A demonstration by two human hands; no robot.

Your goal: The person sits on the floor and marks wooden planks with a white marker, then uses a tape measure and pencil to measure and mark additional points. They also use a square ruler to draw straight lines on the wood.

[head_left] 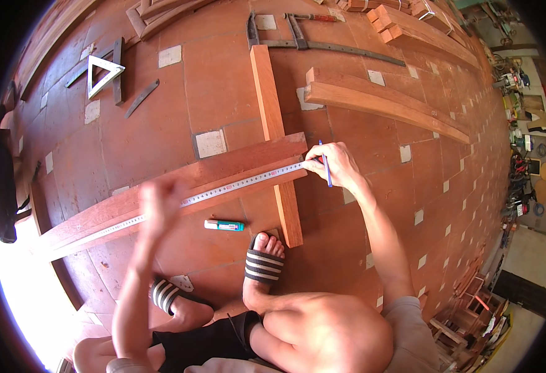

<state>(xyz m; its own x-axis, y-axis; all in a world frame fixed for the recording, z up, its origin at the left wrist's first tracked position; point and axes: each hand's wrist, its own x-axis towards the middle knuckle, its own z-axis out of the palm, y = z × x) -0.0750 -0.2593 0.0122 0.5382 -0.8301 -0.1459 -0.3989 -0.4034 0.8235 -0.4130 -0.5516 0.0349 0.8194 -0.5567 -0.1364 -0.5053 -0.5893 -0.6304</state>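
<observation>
A long reddish wooden beam (pixel 248 153) lies slantwise in front of me, its right end across a shorter wooden block (pixel 267 93). Along its near side runs a stretched tape measure (pixel 248 181). My right hand (pixel 336 163) is closed at the beam's right end, gripping the end of the tape and a blue pen (pixel 326 165) that sticks out between the fingers. Over the beam's middle is my left hand (pixel 161 202), smeared by motion. It covers part of the tape, and whether it touches it cannot be made out. A white and teal correction pen (pixel 224 225) lies on the floor.
Two more beams (pixel 385 109) lie at the right, with stacked timber (pixel 422 37) beyond. A long bar clamp (pixel 329 45) rests at the back. Left of it are a white triangle (pixel 105 76) and a dark strip (pixel 141 99). My sandalled foot (pixel 265 258) is beside the block.
</observation>
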